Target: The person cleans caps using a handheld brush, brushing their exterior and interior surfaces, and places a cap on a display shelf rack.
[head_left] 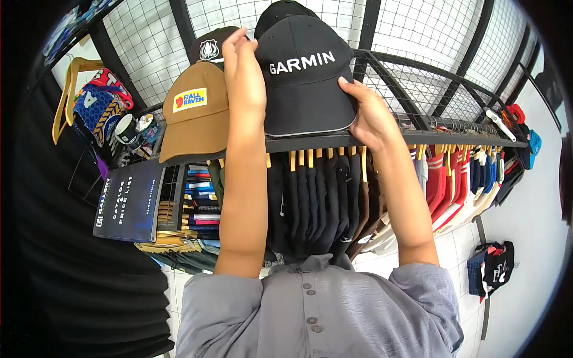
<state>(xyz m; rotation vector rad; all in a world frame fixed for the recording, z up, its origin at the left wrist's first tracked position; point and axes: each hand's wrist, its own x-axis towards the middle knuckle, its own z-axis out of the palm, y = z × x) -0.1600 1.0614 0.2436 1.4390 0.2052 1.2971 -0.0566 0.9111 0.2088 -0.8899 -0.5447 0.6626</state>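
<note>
A black cap (307, 77) with white GARMIN lettering faces me on the upper rack, its brim pointing down. My right hand (371, 116) grips the right edge of the brim, thumb on the front and fingers behind. Along the cap's left side is my left hand (245, 77), its fingers stretched upward and holding nothing; whether it touches the cap is hard to tell. Another black cap (283, 10) shows behind the GARMIN one. Left of my left hand sit a brown cap (194, 122) with a FJALL RAVEN patch and a dark cap (209, 43) with a white emblem.
Below the black rack bar (304, 142) hang black garments (313, 203), with red jackets (444, 185) farther right. A catalog and price list board (128, 200) stands at left near a cup (126, 128). A white wire grid (418, 30) backs the rack. A basket (477, 271) holds clothes.
</note>
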